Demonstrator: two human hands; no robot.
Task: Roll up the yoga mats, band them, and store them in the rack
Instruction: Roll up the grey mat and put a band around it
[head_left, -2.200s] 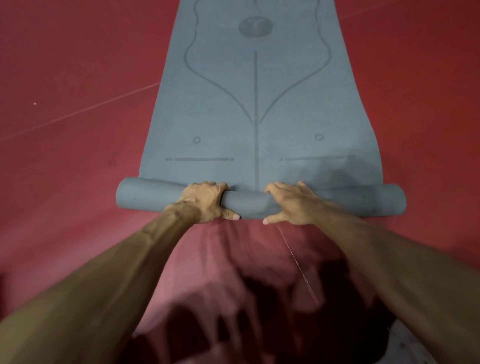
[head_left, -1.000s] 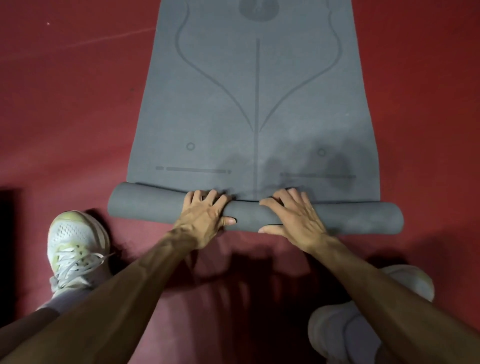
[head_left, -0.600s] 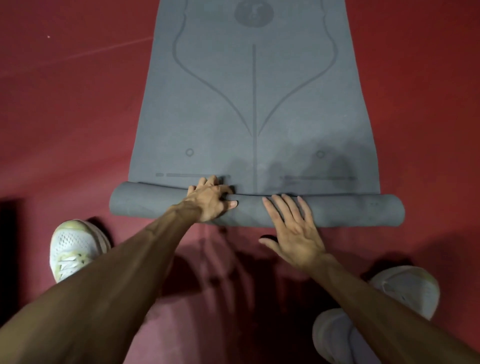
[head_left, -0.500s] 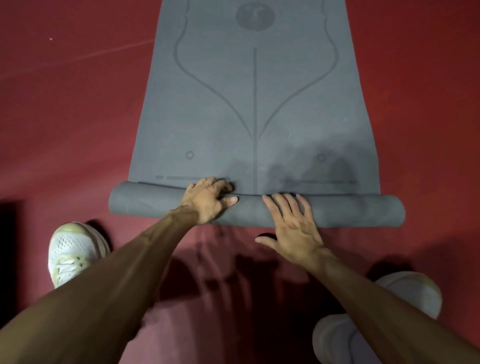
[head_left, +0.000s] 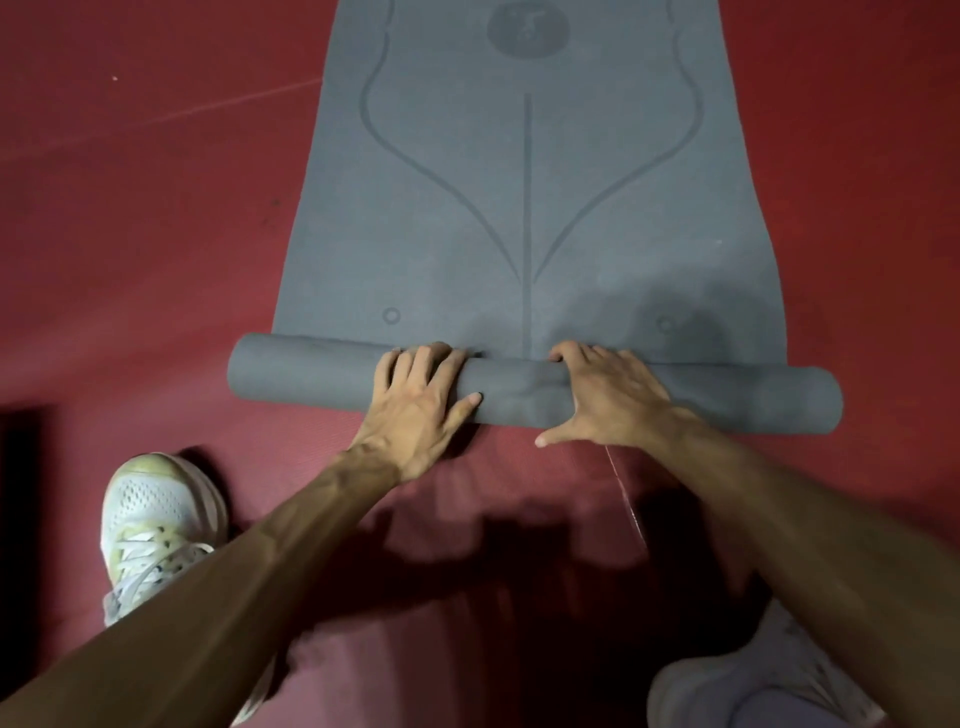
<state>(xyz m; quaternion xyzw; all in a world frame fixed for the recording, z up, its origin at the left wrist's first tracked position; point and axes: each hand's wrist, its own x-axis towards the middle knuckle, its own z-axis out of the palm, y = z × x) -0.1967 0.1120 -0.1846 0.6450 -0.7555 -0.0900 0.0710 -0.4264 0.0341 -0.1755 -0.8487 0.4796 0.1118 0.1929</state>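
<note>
- The grey mat (head_left: 524, 208) lies on the red floor (head_left: 130, 234), running away from me towards the top of the view, and its far end is cut off by the frame.
- Its near end is wound into a roll (head_left: 311, 379) that lies crosswise, touching the flat part. The roll's right end sits a little nearer to me than its left.
- My left hand (head_left: 415, 400) is on the roll left of centre. Its fingers (head_left: 421, 364) lie over the top and curl down at the seam where roll meets flat mat, and the thumb stretches along the near face.
- My right hand (head_left: 608, 400) is just right of centre and also grips the roll. Its fingers hook over the far side and the thumb sticks out to the left, below the roll. I cannot tell whether the thumb touches the floor.
- The two hands are near each other but apart, with a bare stretch of roll between them.
- A centre line (head_left: 528, 208), curved lines, two small circles and a round logo (head_left: 527, 28) are printed on the flat part.
- A white left shoe (head_left: 156, 514) stands on the floor well short of the roll. The right shoe (head_left: 753, 686) shows at the bottom edge, partly behind my forearm.
</note>
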